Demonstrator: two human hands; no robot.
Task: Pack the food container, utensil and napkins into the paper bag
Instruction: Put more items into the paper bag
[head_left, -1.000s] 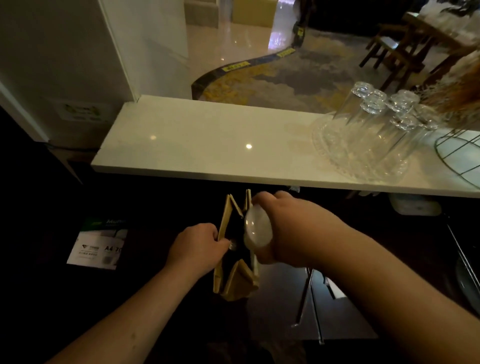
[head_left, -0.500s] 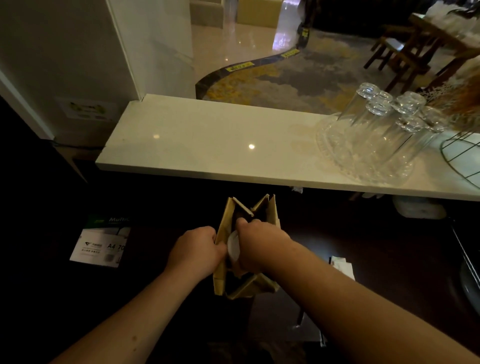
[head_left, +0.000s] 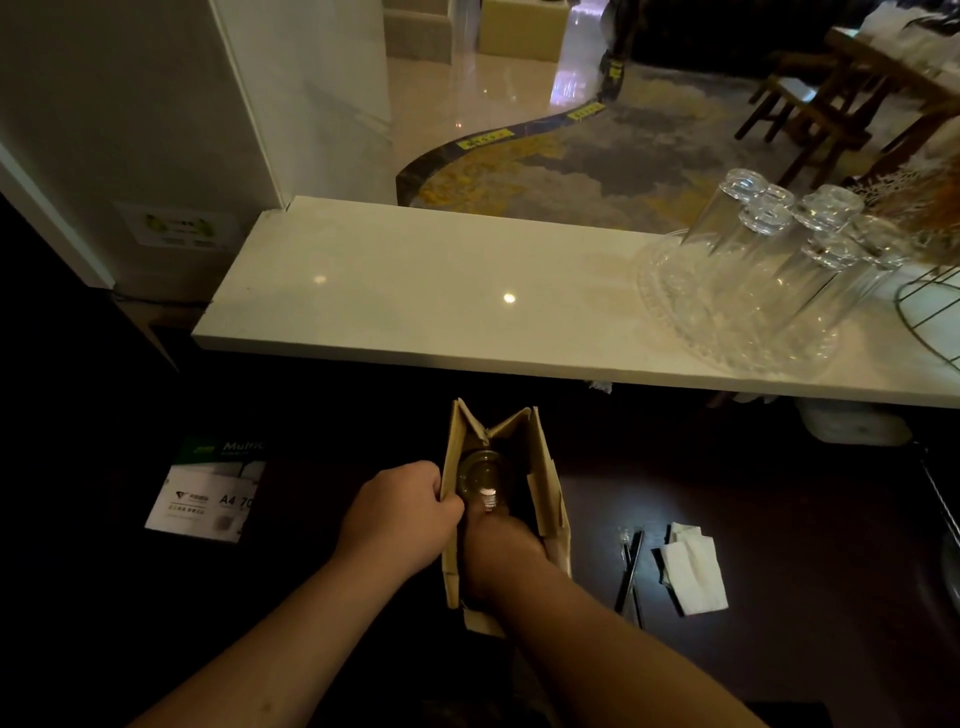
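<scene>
A brown paper bag (head_left: 545, 467) stands open on the dark lower counter. My left hand (head_left: 400, 514) pinches its left rim. My right hand (head_left: 498, 551) reaches down inside the bag, and its fingers are hidden there. A round clear food container (head_left: 480, 475) shows deep inside the bag, just beyond that hand; whether the fingers still grip it is hidden. To the right of the bag lie a dark utensil in a clear wrapper (head_left: 631, 566) and white folded napkins (head_left: 693, 569).
A white marble ledge (head_left: 441, 306) runs across above the dark counter. On its right stand upturned glasses on a clear glass tray (head_left: 753, 291) and a wire basket (head_left: 930, 306). A pack of A4 paper (head_left: 208, 493) lies at the left.
My right hand went from holding the container above the bag's mouth to deep inside the bag, taking the container down with it. The utensil and napkins came into sight.
</scene>
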